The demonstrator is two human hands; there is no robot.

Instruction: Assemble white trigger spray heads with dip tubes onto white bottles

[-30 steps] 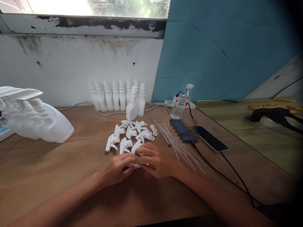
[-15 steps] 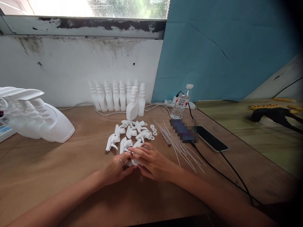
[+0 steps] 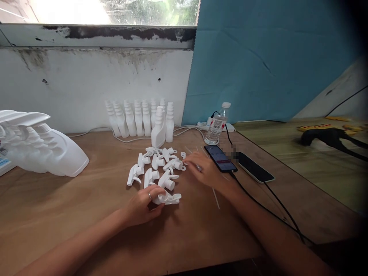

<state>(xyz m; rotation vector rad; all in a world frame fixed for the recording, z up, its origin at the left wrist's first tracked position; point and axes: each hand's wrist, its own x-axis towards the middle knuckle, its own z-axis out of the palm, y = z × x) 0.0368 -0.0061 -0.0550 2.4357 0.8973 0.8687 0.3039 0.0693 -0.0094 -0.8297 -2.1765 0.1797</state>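
My left hand (image 3: 145, 205) is closed around a white trigger spray head (image 3: 169, 198), held just above the wooden table with its open collar facing up. Over the small white ring washers (image 3: 183, 155), my right hand (image 3: 205, 168) reaches with fingers stretched out and fingertips at the washers, some of which it covers. Between and beyond the hands lies a loose group of other white trigger spray heads (image 3: 167, 179). Beneath my right hand, a pen (image 3: 199, 168) and thin white tubes (image 3: 216, 198) are mostly hidden.
White spray bottles (image 3: 139, 120) stand along the wall, and larger white bottles (image 3: 66, 151) lie at the left. A water bottle (image 3: 216, 128), a lit phone (image 3: 220, 158) and a dark phone (image 3: 255, 167) with cables occupy the right side of the table.
My right hand has left the spray head and moved right to the washers, covering the tubes. My left hand still holds the spray head. The view has shifted slightly.
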